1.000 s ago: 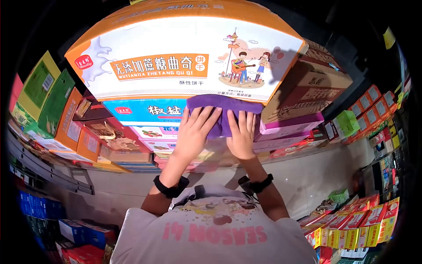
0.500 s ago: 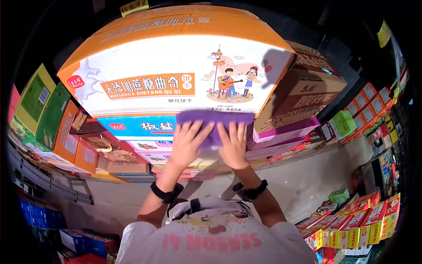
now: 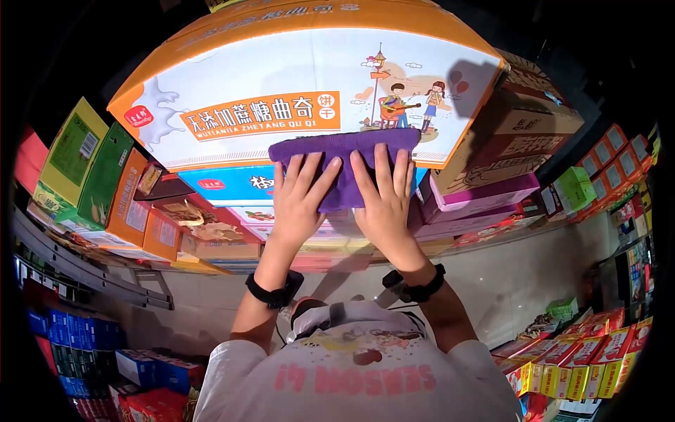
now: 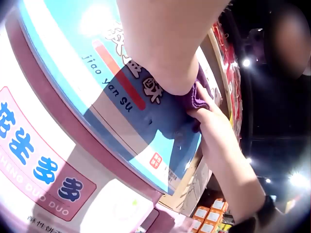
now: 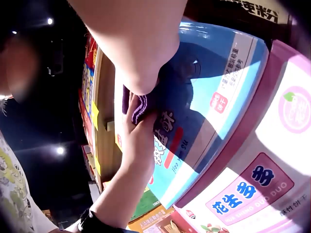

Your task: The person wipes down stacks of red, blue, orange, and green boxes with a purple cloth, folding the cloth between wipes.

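A purple cloth lies spread against the lower front of a large white and orange biscuit carton. Its lower part hangs over the blue box beneath. My left hand presses on the cloth's left half with fingers stretched and spread. Beside it, my right hand presses the right half in the same way, fingers pointing up. In the left wrist view the right hand is at a fold of the cloth. The right wrist view shows the left hand against the blue box.
Pink and white boxes are stacked under the blue one. Brown cartons stand to the right, green and orange boxes to the left. A metal ladder lies low at left. Red and yellow packs sit behind at lower right.
Both hands and the cloth first dip slightly, then rise onto the carton's white front, overlapping the printed figures' lower edge. The head view has shifted too.
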Motion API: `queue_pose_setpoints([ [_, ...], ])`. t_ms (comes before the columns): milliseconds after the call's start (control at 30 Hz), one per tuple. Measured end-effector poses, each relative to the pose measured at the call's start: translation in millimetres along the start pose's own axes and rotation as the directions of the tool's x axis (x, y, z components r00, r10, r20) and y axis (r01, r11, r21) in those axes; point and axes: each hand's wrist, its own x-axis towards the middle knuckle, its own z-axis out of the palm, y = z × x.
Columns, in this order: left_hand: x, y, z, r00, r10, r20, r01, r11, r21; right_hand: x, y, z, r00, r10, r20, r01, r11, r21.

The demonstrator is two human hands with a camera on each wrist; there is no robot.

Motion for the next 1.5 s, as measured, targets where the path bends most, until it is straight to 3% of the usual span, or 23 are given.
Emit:
queue_pose_setpoints([
  [100, -27, -5, 12, 1.0, 0.002, 0.016, -0.001, 1.0, -0.022, -35, 6, 34, 0.998, -0.05, 0.038, 0.053, 0.996, -0.072],
  [133, -47, -12, 21, 0.999, -0.012, 0.047, 0.015, 0.997, -0.075, -50, 8, 44, 0.99, -0.055, 0.131, 0.064, 0.995, -0.071],
  [200, -72, -17, 26, 0.995, 0.015, 0.103, -0.008, 0.998, -0.065, -72, 11, 58, 0.981, -0.112, 0.158, 0.128, 0.987, -0.092],
  [267, -80, -17, 18, 0.974, -0.053, 0.221, 0.052, 0.999, 0.012, -65, 5, 58, 0.985, -0.119, 0.124, 0.131, 0.987, -0.093],
  [333, -63, -23, 6, 0.975, -0.116, 0.191, 0.125, 0.992, -0.036, -41, -6, 43, 0.986, -0.116, 0.12, 0.123, 0.991, -0.052],
  [467, -6, -38, -28, 0.994, -0.106, -0.037, 0.107, 0.993, 0.05, 34, -34, 14, 0.99, -0.14, 0.012, 0.14, 0.99, -0.028],
  [567, 1, -51, -33, 0.994, -0.055, -0.091, 0.061, 0.996, 0.06, 47, -43, 21, 0.986, -0.16, -0.052, 0.158, 0.987, -0.044],
  [700, -60, -69, -2, 0.996, -0.085, -0.026, 0.086, 0.994, 0.061, -4, -42, 66, 0.983, -0.179, 0.029, 0.181, 0.982, -0.061],
  [800, -101, -76, 4, 0.972, -0.127, 0.199, 0.12, 0.992, 0.047, -51, -41, 99, 0.975, -0.171, 0.143, 0.177, 0.984, -0.029],
  [900, -99, -80, -13, 0.963, -0.155, 0.222, 0.13, 0.984, 0.125, -41, -58, 100, 0.984, -0.163, 0.066, 0.166, 0.985, -0.053],
  [1000, -64, -96, -43, 0.972, -0.213, 0.099, 0.203, 0.974, 0.1, 14, -87, 70, 0.982, -0.121, 0.148, 0.121, 0.993, 0.005],
  [1100, -42, -112, -61, 0.962, -0.264, -0.064, 0.263, 0.965, -0.017, 58, -115, 68, 0.987, -0.16, -0.023, 0.16, 0.987, -0.001],
  [1133, -42, -118, -64, 0.956, -0.28, -0.092, 0.274, 0.959, -0.067, 64, -125, 73, 0.984, -0.165, -0.062, 0.165, 0.986, -0.003],
  [1200, -54, -129, -57, 0.953, -0.26, -0.154, 0.242, 0.962, -0.126, 63, -139, 82, 0.986, -0.168, 0.012, 0.167, 0.985, 0.044],
  [1267, -64, -130, -42, 0.957, -0.239, -0.163, 0.228, 0.97, -0.084, 51, -132, 82, 0.987, -0.16, 0.029, 0.16, 0.987, 0.003],
  [1300, -61, -118, -42, 0.966, -0.24, -0.095, 0.228, 0.966, -0.123, 41, -124, 77, 0.99, -0.095, 0.1, 0.1, 0.994, -0.051],
  [1333, -56, -101, -43, 0.97, -0.243, -0.025, 0.236, 0.958, -0.159, 32, -114, 77, 0.998, -0.037, 0.05, 0.041, 0.994, -0.099],
  [1367, -49, -88, -38, 0.987, -0.162, 0.004, 0.16, 0.973, -0.166, 20, -103, 69, 0.99, 0.074, 0.118, -0.055, 0.986, -0.156],
  [1433, -30, -61, -32, 0.992, -0.033, 0.121, 0.058, 0.977, -0.206, -2, -86, 61, 0.969, 0.246, -0.03, -0.248, 0.963, -0.109],
  [1500, -17, -37, -24, 0.974, 0.086, 0.212, -0.024, 0.96, -0.279, -19, -78, 51, 0.937, 0.338, -0.087, -0.342, 0.939, -0.033],
])
